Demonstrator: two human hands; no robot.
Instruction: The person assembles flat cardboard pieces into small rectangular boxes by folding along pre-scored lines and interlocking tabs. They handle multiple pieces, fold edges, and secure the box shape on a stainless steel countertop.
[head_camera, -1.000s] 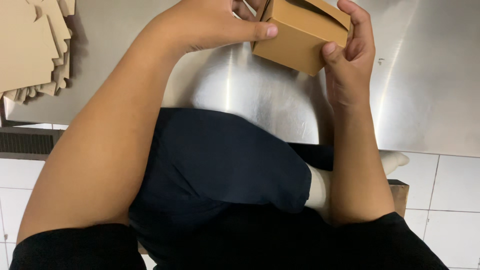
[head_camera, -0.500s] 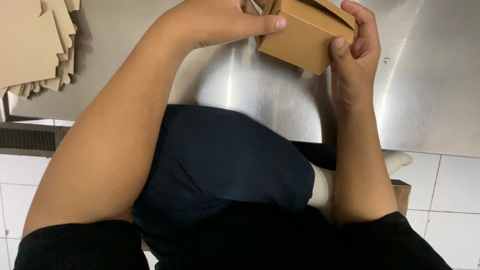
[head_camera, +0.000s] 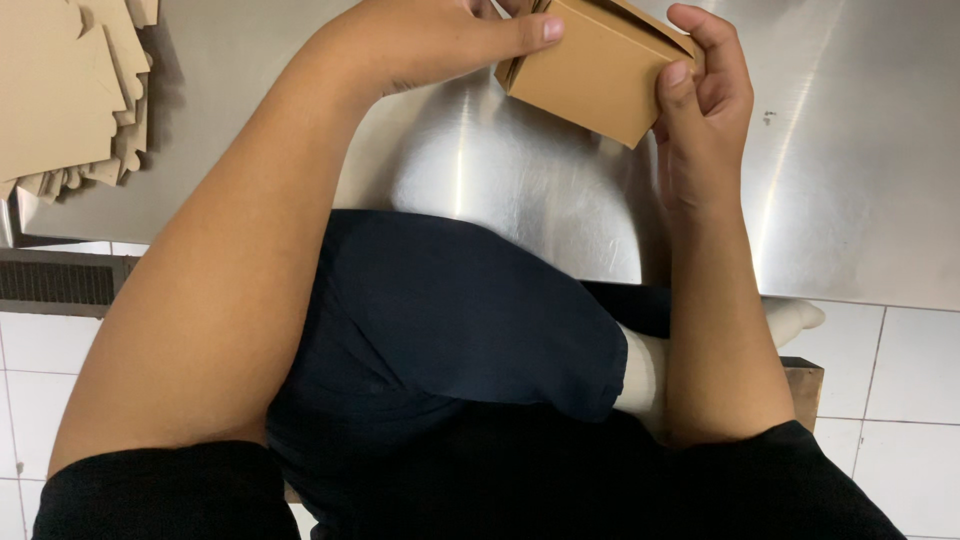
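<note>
Brown cardboard box (head_camera: 600, 75), tilted slightly further than a moment ago, sits top centre, gripped by left hand (head_camera: 430, 40) and right hand (head_camera: 705, 110) above steel table (head_camera: 850, 180).

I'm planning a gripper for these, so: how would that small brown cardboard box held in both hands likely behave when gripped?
The cardboard box looks thin-walled, so it is probably light and may dent under a hard squeeze. The left hand and right hand hold it by its sides with fingertips only, which suggests little weight. Its matte faces probably are not slippery, and its flat sides should not roll.
</note>
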